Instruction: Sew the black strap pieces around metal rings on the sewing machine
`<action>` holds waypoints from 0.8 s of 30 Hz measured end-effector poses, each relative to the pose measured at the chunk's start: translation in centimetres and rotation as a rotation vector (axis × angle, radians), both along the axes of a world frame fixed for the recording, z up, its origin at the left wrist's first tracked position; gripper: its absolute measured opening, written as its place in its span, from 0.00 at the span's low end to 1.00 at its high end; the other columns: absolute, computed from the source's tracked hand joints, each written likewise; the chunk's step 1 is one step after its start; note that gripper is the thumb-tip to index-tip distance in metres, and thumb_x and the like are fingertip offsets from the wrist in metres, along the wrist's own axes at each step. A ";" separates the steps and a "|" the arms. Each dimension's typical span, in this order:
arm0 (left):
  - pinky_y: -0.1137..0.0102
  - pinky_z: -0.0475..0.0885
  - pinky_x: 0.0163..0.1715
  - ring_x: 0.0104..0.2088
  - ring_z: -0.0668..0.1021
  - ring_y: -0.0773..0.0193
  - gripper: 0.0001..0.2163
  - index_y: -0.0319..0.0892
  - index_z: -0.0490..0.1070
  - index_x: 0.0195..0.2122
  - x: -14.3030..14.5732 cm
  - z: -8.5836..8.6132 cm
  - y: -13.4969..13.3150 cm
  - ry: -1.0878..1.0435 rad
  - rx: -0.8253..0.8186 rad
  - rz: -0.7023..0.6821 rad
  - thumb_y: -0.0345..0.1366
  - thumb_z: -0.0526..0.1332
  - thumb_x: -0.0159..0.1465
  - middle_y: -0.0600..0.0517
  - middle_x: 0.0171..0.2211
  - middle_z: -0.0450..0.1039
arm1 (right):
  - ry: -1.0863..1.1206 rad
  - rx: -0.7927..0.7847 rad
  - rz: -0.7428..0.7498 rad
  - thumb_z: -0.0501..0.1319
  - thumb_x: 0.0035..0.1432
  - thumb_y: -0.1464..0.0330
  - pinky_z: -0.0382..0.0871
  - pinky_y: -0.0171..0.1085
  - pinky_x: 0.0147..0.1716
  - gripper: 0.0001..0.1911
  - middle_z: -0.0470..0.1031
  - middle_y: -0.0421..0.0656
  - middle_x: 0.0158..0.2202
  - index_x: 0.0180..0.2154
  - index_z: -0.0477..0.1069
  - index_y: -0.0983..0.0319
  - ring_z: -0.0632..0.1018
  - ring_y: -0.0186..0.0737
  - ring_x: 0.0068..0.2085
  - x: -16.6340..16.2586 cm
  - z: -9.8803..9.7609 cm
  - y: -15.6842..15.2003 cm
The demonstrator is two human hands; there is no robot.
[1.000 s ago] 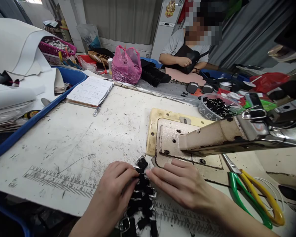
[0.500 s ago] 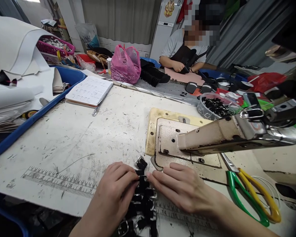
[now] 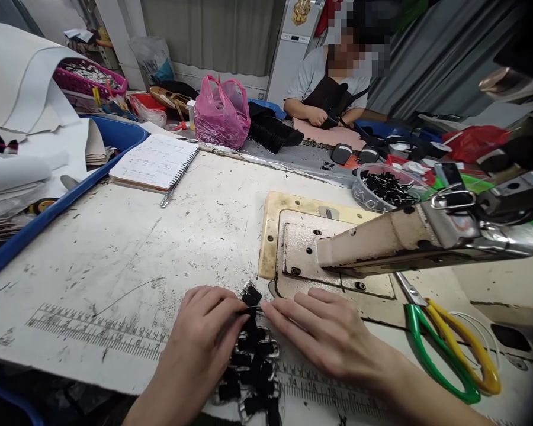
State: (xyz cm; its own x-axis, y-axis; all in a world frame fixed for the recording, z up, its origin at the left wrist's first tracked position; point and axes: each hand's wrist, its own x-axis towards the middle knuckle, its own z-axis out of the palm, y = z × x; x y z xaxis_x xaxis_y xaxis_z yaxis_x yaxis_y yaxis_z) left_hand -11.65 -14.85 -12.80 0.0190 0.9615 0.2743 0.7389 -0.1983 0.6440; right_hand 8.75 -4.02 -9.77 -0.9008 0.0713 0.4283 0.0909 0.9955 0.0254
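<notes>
A bunch of short black straps with silver buckles lies between my hands at the table's front edge. My left hand is closed, its thumb and index finger pinching a black strap at the upper end of the bunch. My right hand lies with fingers stretched out, its fingertips against the other side of the same piece; its thumb is hidden. Just beyond the fingertips, one buckle on a black strap lies apart on the table.
A sewing machine stands at the right, with green-and-yellow scissors beside it. A spiral notebook, a blue bin and a pink bag are further off. Across the table a person handles dark pieces near a bowl.
Both hands have shifted slightly away from me along the bunch, closer to the lone buckle. The whole view has moved a little.
</notes>
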 end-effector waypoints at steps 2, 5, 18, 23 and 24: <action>0.57 0.71 0.40 0.41 0.76 0.57 0.06 0.46 0.70 0.43 0.0 -0.1 0.0 0.002 0.017 -0.012 0.27 0.60 0.68 0.51 0.39 0.76 | -0.003 0.023 0.000 0.48 0.70 0.78 0.68 0.40 0.26 0.17 0.82 0.48 0.35 0.45 0.76 0.74 0.77 0.40 0.29 -0.1 -0.1 -0.1; 0.58 0.70 0.40 0.40 0.76 0.58 0.06 0.45 0.70 0.42 0.0 -0.1 0.1 -0.005 0.020 -0.012 0.26 0.60 0.68 0.51 0.38 0.76 | -0.011 0.057 0.014 0.50 0.69 0.79 0.66 0.40 0.25 0.15 0.82 0.49 0.35 0.45 0.76 0.74 0.77 0.40 0.29 -0.2 -0.2 -0.2; 0.62 0.71 0.40 0.42 0.74 0.59 0.06 0.45 0.71 0.42 -0.3 0.8 -0.3 -0.059 -0.024 -0.056 0.27 0.59 0.69 0.52 0.39 0.75 | -0.001 -0.036 -0.053 0.47 0.72 0.78 0.67 0.39 0.30 0.18 0.82 0.48 0.39 0.47 0.75 0.72 0.79 0.40 0.33 1.4 -0.3 -0.2; 0.61 0.73 0.42 0.44 0.75 0.59 0.08 0.45 0.72 0.46 -0.1 1.4 1.1 -0.088 -0.005 -0.035 0.27 0.58 0.70 0.50 0.43 0.76 | -0.021 0.072 -0.121 0.46 0.71 0.80 0.69 0.39 0.31 0.19 0.83 0.48 0.39 0.49 0.74 0.72 0.80 0.40 0.35 1.6 0.0 0.4; 0.60 0.73 0.43 0.45 0.75 0.59 0.08 0.45 0.72 0.46 0.0 1.3 1.4 -0.090 -0.010 -0.041 0.27 0.58 0.70 0.50 0.44 0.76 | -0.020 0.087 -0.117 0.45 0.71 0.79 0.68 0.39 0.30 0.19 0.83 0.48 0.39 0.49 0.74 0.72 0.80 0.40 0.33 1.4 0.0 0.5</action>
State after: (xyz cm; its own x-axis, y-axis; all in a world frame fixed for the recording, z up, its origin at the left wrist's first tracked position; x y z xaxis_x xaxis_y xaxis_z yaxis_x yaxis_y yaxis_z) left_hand -11.66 -13.41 -11.48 0.0346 0.9632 0.2667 0.6695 -0.2205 0.7094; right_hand 10.13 -3.57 -9.77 -0.8969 0.1399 0.4195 0.2049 0.9721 0.1140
